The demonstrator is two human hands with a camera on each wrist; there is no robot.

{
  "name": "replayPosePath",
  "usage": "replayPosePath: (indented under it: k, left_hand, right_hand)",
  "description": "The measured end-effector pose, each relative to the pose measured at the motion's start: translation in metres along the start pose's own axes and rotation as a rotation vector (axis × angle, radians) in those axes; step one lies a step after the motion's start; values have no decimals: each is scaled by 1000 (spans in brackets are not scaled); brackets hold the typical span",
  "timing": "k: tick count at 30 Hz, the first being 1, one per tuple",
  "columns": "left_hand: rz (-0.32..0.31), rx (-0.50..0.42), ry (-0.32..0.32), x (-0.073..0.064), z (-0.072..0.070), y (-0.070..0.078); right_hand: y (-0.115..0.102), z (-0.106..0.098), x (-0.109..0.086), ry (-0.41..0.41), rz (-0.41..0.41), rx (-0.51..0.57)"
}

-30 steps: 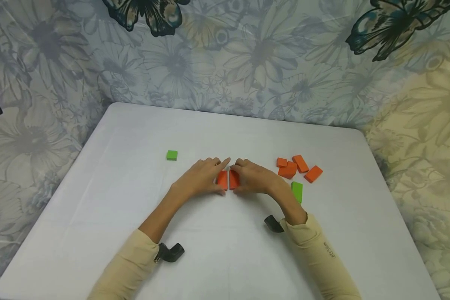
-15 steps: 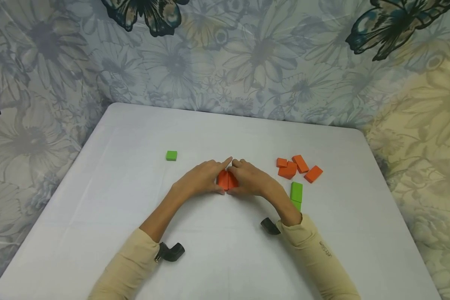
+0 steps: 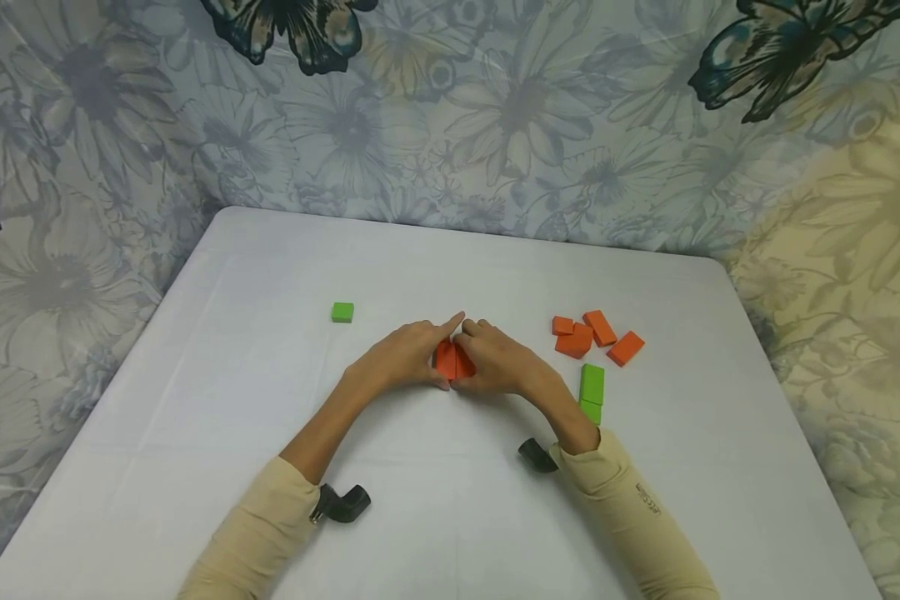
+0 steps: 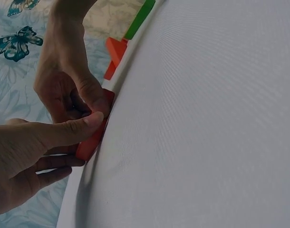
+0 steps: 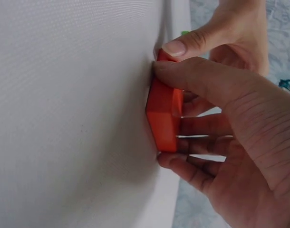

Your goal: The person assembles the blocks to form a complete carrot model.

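Note:
Mid-table, two orange blocks lie side by side and touch along their inner edges. My left hand (image 3: 405,354) holds the left orange block (image 3: 444,360) between thumb and fingers. With its thumb at the near side and fingers at the far side, my right hand (image 3: 501,358) grips the right orange block (image 3: 464,363). In the right wrist view, this orange block (image 5: 161,130) shows an angled end and sits on the white surface. The left wrist view has both thumbs close together over the orange block (image 4: 89,145). Fingers hide the blocks' outer parts.
One small green block (image 3: 342,312) lies at the back left. Several orange blocks (image 3: 574,342) are grouped on the right, one leaning over another. Below them, two green blocks (image 3: 592,383) lie end to end by the right forearm. A patterned cloth (image 3: 450,125) hangs behind the white table (image 3: 195,375).
My right hand has slid left with its orange block, closing the gap to the left block. Moving the right forearm left has uncovered more of the green blocks. The left hand has barely moved.

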State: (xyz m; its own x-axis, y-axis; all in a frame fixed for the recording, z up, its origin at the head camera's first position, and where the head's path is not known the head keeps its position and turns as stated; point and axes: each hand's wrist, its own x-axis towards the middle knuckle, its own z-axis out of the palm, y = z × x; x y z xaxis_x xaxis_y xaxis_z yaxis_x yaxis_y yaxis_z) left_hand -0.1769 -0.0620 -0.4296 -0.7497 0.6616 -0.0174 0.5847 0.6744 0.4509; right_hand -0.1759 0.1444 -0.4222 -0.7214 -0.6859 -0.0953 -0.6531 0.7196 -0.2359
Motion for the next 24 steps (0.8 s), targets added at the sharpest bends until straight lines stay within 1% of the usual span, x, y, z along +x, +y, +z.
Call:
replayPosePath:
  k: [5,11,19,22,24]
  left_hand:
    - [1,-4,-7,0,0,0]
    - [-29,-37,-26,0,2,-1]
    - [-16,-33,-15,-1,2,-1]
    - [-11,-26,-12,-2,2,-2]
    - [-7,-24,-18,-2,0,-2]
  right_hand:
    - [-1,-2,-1,-17,12,9]
    - [-2,-3,-3,-46,42,19]
    - [-3,-3,-3,-55,54,17]
    - [-3,-4,-5,-57,67,45]
    - [-2,-6,-9,-62,89,82]
